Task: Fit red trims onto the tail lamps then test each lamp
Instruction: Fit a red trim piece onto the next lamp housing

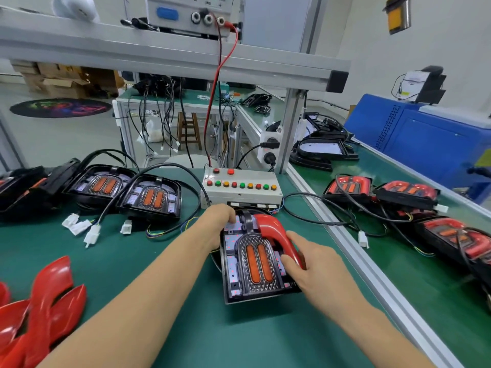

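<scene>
Head view: tail lamp (255, 258) lies on the green mat, long axis running away from the person. Red trim (276, 235) sits along its right edge, far end arching left over the top, not yet seated. Right hand (313, 269) grips the trim's near leg, fingers curled. Left hand (220, 219) rests on the lamp's far-left corner; finger state hidden. Right hand nearer.
</scene>
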